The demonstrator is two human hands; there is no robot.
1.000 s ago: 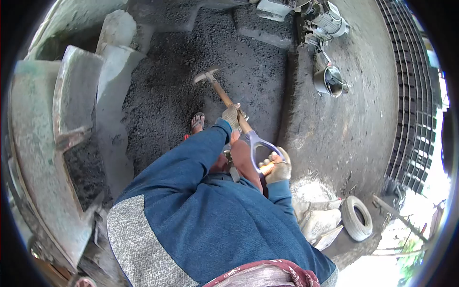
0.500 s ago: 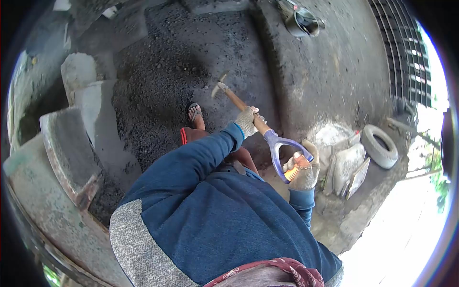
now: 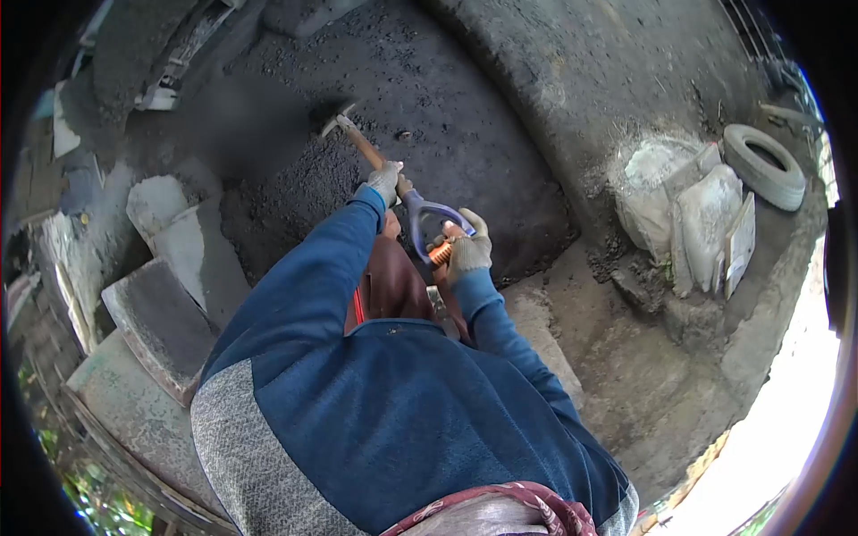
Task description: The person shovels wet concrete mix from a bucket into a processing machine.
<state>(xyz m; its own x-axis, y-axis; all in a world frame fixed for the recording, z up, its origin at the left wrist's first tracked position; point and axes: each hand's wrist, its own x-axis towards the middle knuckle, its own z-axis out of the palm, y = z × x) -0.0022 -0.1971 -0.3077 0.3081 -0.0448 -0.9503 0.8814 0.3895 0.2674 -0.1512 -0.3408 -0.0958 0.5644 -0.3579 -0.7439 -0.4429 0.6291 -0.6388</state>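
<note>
Both my gloved hands grip a shovel (image 3: pixel 365 146) with a wooden shaft and a purple D-shaped handle. My left hand (image 3: pixel 385 182) is wrapped round the shaft, partway down. At the top, my right hand (image 3: pixel 468 247) closes on the orange grip (image 3: pixel 441 254) inside the D-handle. The narrow-looking metal blade (image 3: pixel 338 120) points away from me, low over the dark gravel mix (image 3: pixel 308 183). It is seen nearly edge-on.
A low concrete ledge (image 3: pixel 527 98) runs along the right of the dark floor. Pale filled sacks (image 3: pixel 706 223) and a tyre (image 3: pixel 770 170) lie to the right. Concrete slabs (image 3: pixel 161 322) lean at the left. A dark blurred patch covers part of the upper left.
The shovel and both hands have moved left in view, with the blade shifting up and left. My view has turned, and the bare foot in a sandal no longer shows.
</note>
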